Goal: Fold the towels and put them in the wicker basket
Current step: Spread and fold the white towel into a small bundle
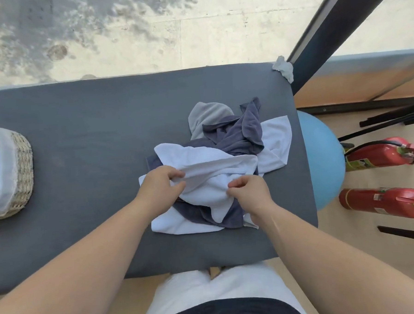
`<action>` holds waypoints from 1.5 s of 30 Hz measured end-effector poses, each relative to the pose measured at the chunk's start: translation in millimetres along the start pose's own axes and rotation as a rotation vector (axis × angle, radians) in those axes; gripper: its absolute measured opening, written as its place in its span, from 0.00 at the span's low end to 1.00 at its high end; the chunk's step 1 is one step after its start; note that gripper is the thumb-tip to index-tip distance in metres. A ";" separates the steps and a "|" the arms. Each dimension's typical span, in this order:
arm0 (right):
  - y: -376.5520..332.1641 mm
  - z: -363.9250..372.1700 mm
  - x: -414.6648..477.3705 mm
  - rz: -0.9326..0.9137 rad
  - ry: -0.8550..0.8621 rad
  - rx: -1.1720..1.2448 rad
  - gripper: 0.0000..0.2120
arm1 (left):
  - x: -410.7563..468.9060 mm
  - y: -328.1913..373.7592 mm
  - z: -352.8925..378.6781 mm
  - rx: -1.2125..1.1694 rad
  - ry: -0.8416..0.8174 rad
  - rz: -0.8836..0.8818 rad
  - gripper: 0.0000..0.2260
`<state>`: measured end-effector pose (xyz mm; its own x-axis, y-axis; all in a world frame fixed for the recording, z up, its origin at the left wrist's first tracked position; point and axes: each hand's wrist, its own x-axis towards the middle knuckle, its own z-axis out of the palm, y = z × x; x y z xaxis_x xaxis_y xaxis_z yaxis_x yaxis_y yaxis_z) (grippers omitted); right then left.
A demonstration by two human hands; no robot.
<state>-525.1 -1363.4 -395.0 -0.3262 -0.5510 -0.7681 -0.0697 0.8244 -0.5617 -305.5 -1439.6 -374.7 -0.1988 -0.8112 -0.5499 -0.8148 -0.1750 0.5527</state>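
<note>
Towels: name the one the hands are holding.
The top white towel; left hand and right hand both pinch it. The grey towel and dark blue towel lie behind.

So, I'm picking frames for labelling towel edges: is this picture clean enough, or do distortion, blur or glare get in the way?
Head view: wide-angle bowing curves the edges of the dark grey padded table. Head view: soft, even light, no glare, so folds in the white terry towel read clearly. Head view: little blur; the lined wicker basket is cropped at left.
</note>
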 end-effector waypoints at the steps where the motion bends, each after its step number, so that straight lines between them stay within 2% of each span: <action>1: -3.5 -1.2 -5.4 -0.020 -0.007 -0.002 0.06 | -8.4 -2.5 -8.0 -0.013 0.045 -0.018 0.09; 3: -6.3 -2.6 -17.8 -0.081 -0.025 -0.018 0.08 | -27.5 -9.4 -24.1 -0.045 0.157 -0.063 0.07; 7: -11.0 4.3 -46.8 -0.158 -0.063 -0.053 0.15 | -64.4 -34.5 -55.3 -0.122 0.341 -0.115 0.12; 10: -13.6 17.6 -63.9 -0.241 -0.045 -0.147 0.19 | -86.6 -61.2 -76.7 -0.140 0.391 -0.114 0.23; 12: -13.3 31.0 -72.7 -0.262 -0.039 -0.225 0.22 | -97.4 -87.1 -89.8 -0.094 0.392 -0.139 0.25; 14: -11.2 48.5 -79.3 -0.279 -0.015 -0.366 0.24 | -106.2 -118.2 -103.4 -0.027 0.377 -0.172 0.18; 16: -6.8 69.8 -86.7 -0.285 0.016 -0.561 0.18 | -117.7 -148.3 -118.0 0.032 0.343 -0.182 0.09; 18: 0.0 94.9 -99.9 -0.261 0.053 -0.739 0.05 | -130.2 -178.6 -134.5 0.054 0.307 -0.181 0.06; 19: 4.1 108.0 -108.9 -0.245 0.078 -0.790 0.04 | -137.5 -194.8 -142.7 0.039 0.286 -0.177 0.06; 24: 14.3 166.0 -160.1 -0.316 0.222 -0.785 0.11 | -167.4 -267.3 -182.4 -0.237 0.133 -0.152 0.05; 28: 5.9 186.9 -190.5 -0.301 0.121 -0.834 0.10 | -183.7 -293.3 -208.4 -0.363 0.020 -0.108 0.01; 30: -6.9 189.3 -200.9 -0.306 0.073 -0.851 0.10 | -183.5 -305.2 -218.3 -0.430 0.028 -0.112 0.04; 32: -22.3 189.4 -206.3 -0.336 0.094 -0.830 0.10 | -177.0 -316.5 -222.9 -0.456 0.079 -0.134 0.03; 37: -41.9 197.6 -176.3 -0.381 0.140 -0.792 0.07 | -146.6 -330.2 -209.1 -0.394 0.280 -0.210 0.03; 45: -12.7 240.3 -41.1 -0.332 0.087 -0.897 0.09 | -49.1 -355.3 -137.0 -0.308 0.390 -0.364 0.05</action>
<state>-284.3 -1382.4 -430.2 -0.2260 -0.7923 -0.5667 -0.8547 0.4403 -0.2748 68.4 -1414.0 -458.3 0.3238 -0.8032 -0.4999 -0.5864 -0.5851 0.5602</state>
